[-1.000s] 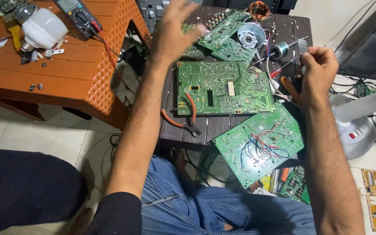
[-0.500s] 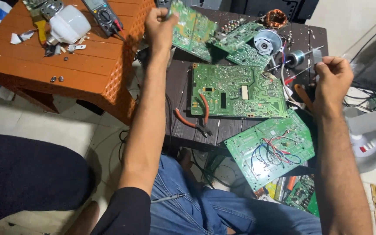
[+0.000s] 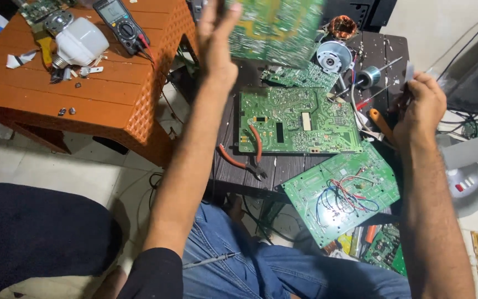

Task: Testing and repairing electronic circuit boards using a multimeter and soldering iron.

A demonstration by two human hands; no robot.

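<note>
The left hand (image 3: 217, 41) is raised with a blurred green circuit board (image 3: 275, 27) beside its fingers; the blur and the frame's top edge hide whether it truly grips the board. The right hand (image 3: 422, 108) is clenched around a thin grey tool (image 3: 409, 72), mostly hidden in the fist. On the dark table (image 3: 250, 171) lie a large circuit board (image 3: 297, 122), orange-handled pliers (image 3: 247, 158), a wired board (image 3: 341, 191) and a motor (image 3: 333, 56). A multimeter (image 3: 120, 22) and a white bulb (image 3: 81, 44) sit on the orange table (image 3: 100, 105).
</note>
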